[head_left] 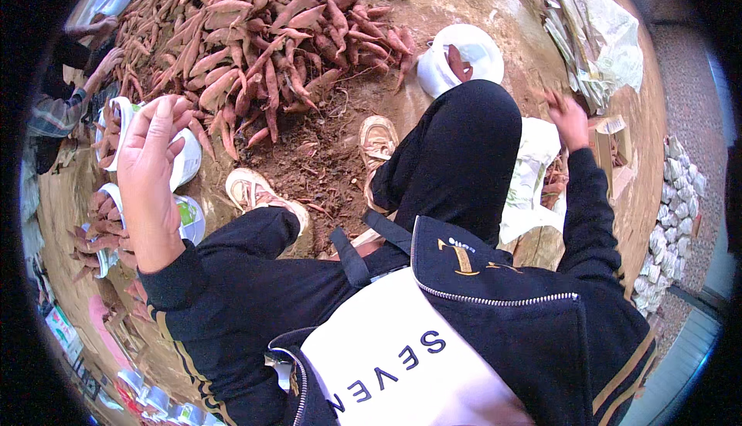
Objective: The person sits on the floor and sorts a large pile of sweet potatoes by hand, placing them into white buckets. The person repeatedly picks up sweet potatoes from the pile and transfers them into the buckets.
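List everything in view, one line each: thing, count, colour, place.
Tubers: too many to count, reddish, piled upper left to centre.
Soil: one patch, brown, centre.
Bucket: one, white, upper centre-right, tuber inside.
Filled buckets: at least two, white, left.
Plastic bag: one, whitish, right of centre.
Plastic sheeting: uncountable, whitish, upper right.
Carton: one, brown, right.
Bundles: many, whitish, far right.
Co-worker's sleeve: one, plaid, left edge.
Lower-left items: several, mixed colours, too small to identify.
Shoes: two, pale, centre.
Trousers: one pair, black, centre.
Jacket: one, black with gold stripes, bottom.
Shirt: one, white, bottom centre.
Left hand: one, bare, left, fingers curled.
Right hand: one, bare, right, fingers unclear.
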The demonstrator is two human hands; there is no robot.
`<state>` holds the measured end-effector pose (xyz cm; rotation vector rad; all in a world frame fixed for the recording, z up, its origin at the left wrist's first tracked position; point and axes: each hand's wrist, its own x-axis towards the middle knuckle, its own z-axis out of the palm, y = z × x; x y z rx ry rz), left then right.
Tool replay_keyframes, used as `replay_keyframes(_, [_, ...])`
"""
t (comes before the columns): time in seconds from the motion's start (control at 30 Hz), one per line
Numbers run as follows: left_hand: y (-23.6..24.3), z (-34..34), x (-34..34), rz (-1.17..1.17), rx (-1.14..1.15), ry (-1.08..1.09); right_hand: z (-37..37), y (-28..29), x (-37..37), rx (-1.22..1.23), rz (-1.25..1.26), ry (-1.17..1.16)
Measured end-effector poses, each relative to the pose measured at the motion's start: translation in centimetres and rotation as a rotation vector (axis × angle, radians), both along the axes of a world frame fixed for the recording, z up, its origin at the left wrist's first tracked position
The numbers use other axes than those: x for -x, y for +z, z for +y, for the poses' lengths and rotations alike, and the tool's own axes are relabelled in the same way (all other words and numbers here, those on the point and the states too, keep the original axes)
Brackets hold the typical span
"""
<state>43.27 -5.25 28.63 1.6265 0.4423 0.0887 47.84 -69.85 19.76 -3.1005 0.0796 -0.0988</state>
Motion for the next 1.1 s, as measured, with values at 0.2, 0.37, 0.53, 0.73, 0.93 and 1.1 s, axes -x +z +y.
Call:
replay_keyframes(0.2, [0.2, -1.2, -0.4, 0.005, -0.046, -0.040, -4.7, -0.9, 11.1, 0.022, 0.342, -0.584])
replay_keyframes(0.37, [0.9, -2.2, -0.8, 0.043, -0.100, -0.022, -5.7, -2.1, 8.0, 0.201, 0.722, -0.435])
replay_keyframes(0.53, [0.5, -2.6, -1.5, 0.070, -0.133, -0.038, 3.3, 0.9, -1.8, 0.074, 0.003, -0.187])
replay_keyframes(0.73, [-0.6, -3.4, -2.6, 0.123, -0.152, -0.144, 21.0, -9.6, -11.2, -0.525, 0.263, 0.362])
replay_keyframes(0.93, [-0.5, -3.3, -3.4, 0.233, -0.254, -0.088, 28.8, -20.3, -18.6, -0.151, 0.305, 0.023])
replay_keyframes(1.1, [0.1, -3.0, -3.7, 0.386, -0.350, -0.083, 27.1, -25.1, -24.5, -0.017, 0.260, -0.174])
